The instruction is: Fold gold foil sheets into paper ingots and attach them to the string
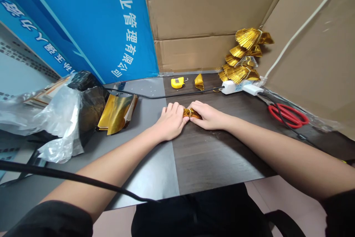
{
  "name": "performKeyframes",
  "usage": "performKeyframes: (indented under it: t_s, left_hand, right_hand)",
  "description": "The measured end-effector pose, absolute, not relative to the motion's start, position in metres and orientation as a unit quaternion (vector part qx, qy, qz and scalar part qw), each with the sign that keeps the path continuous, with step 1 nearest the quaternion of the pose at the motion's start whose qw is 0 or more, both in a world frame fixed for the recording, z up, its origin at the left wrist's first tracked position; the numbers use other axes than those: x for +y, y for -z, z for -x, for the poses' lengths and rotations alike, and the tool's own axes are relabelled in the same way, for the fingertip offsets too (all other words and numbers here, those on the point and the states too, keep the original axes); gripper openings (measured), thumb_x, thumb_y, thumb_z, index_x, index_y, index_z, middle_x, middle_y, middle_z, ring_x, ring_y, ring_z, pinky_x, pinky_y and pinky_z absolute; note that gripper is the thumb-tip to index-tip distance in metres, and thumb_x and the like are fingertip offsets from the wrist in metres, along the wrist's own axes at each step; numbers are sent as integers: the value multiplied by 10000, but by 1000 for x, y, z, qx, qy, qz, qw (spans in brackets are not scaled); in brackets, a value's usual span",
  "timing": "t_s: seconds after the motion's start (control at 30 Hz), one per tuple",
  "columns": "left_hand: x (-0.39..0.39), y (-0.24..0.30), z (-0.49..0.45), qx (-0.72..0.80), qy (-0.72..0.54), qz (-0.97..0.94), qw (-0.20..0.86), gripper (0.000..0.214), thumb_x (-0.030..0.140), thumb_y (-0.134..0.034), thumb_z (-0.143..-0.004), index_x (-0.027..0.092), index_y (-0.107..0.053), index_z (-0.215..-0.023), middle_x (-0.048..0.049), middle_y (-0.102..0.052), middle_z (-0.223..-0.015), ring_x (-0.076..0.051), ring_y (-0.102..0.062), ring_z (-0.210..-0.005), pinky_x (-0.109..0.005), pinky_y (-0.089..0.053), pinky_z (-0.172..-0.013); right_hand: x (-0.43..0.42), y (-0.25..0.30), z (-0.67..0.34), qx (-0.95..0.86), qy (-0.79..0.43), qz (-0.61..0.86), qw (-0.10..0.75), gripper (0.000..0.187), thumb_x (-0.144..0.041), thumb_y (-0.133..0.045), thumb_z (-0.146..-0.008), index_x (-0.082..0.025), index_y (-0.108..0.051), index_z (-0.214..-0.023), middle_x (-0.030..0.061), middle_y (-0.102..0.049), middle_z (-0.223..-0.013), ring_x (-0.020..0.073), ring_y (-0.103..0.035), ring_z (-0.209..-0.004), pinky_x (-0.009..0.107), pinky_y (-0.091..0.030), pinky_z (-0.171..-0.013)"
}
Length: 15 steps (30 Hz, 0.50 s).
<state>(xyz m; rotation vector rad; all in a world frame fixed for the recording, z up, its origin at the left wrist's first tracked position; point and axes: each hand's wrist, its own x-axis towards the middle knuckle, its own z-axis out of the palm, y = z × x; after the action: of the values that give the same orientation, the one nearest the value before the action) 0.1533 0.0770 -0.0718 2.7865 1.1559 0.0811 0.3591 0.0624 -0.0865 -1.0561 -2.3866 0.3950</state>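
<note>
A pleated bundle of gold foil paper (pixel 189 113), bound round its middle with a pale band, lies low over the dark part of the desk. My left hand (pixel 171 121) is closed on its left end, the thumb pressed near the band. On the right end, my right hand (pixel 206 115) grips it with thumb and fingers. Both hands cover most of the bundle, so only its middle shows. Beyond them sit a small folded gold paper piece (pixel 199 82) and a yellow tape measure (pixel 178 83).
Fanned gold foil bundles (pixel 240 57) are stacked by a white power strip (pixel 233 87) at the back right. Red-handled scissors (pixel 288 115) lie nearer. A stack of gold sheets (pixel 118 113) and plastic bags (pixel 63 115) stand left. A black cable (pixel 155 97) crosses the desk.
</note>
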Motion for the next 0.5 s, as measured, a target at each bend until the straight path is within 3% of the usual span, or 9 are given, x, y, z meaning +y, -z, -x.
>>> performKeyframes:
  t_s: [0.17,0.5]
  left_hand:
    - [77,72,-152,380,-37,-922,71,419,432,-291,-1044,137,-477,-1276,-142,-509,-1259,-305,-449,-1143,-504,-442,-976]
    - [78,71,-153,385,-32,-919,75,418,424,-303,-1040,136,-492,-1276,-146,-507,-1256,-305,-451,-1146,-508,-435,-990]
  right_hand:
    - [61,87,-359,-861,-156,404,265,190,-189,-579,-886,-174,-595,-1075,80,-662,-931,218,-598,-826,338,-468,-736]
    - [64,91,-358,-848,-165,422,276,223,-224,-640,-876,-174,-630,-1093,82,-678,-945,222,-613,-836,344,-483,-747]
